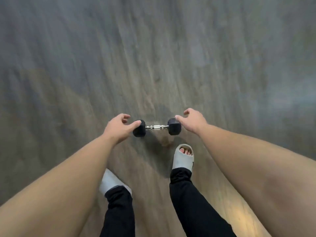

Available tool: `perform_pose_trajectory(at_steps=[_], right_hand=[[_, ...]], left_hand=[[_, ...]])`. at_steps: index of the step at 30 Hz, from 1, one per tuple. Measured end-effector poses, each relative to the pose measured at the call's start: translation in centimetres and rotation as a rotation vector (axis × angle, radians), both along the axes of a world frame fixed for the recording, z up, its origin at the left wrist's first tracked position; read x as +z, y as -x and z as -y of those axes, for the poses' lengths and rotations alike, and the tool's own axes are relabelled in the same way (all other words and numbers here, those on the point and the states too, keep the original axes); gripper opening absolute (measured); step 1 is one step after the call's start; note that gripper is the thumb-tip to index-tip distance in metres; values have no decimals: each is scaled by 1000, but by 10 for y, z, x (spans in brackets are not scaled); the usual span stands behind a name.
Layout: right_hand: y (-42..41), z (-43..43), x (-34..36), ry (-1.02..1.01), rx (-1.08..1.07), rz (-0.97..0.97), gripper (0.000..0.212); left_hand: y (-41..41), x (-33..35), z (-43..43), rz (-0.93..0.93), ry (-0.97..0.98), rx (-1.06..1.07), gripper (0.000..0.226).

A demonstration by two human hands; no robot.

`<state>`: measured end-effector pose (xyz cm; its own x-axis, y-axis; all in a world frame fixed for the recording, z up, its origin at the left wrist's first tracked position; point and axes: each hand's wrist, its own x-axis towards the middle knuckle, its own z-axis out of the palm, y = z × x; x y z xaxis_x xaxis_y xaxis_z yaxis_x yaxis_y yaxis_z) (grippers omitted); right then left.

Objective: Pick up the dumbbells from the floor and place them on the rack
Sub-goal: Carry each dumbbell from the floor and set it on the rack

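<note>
Head view: 1 dumbbell lies on the wood-grain floor, its length running left to right across the picture. It has 2 black hexagonal heads joined by a short chrome handle, and the handle is bare, with nothing around it. A soft shadow falls on the floor just below it.

The left hand reaches down beside the dumbbell's left head. Its grip is released: the fingers are spread and curled loosely, and the thumb tip overlaps the top edge of that head in the picture. Whether it touches the head cannot be told.

The right hand reaches down beside the right head in the same way, grip released, fingers apart and slightly bent, with the thumb tip at the head's upper corner. Contact there cannot be told either. Neither hand holds anything.

Both forearms are bare and stretch in from the lower corners. Between them stand 2 legs in black trousers. The right foot, in a pale open-toed slide, is set near the dumbbell, just below its right head. The left slide sits further back, partly hidden by the left forearm. The floor looks smeared by motion blur, most strongly toward the edges.
</note>
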<state>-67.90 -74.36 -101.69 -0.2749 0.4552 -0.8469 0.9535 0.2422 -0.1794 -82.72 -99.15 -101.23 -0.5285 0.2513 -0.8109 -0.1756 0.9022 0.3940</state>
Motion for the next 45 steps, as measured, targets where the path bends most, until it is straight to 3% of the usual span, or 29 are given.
perform_pose_trajectory(at_steps=[11,15,19,26,39,41,45], right_hand=[[-34,22,-207,25,-110,49,101],[-43,29,-232,17,-182,4,83],[-39,37,-213,-30,-187,1,71],[0,82,-83,-2,-179,-35,74],[126,258,297,94,-84,-276,73],[135,296,351,114,-64,-301,71],[142,378,431,171,-29,-340,73]], left_hand=[[-56,-213,-13,-35,174,164,100],[-62,-240,-13,-49,146,297,81],[-63,-222,-6,-75,100,336,59],[-27,-89,50,-88,89,384,59],[58,312,248,-363,59,565,69],[58,365,286,-396,44,634,80],[53,450,370,-429,55,766,76]])
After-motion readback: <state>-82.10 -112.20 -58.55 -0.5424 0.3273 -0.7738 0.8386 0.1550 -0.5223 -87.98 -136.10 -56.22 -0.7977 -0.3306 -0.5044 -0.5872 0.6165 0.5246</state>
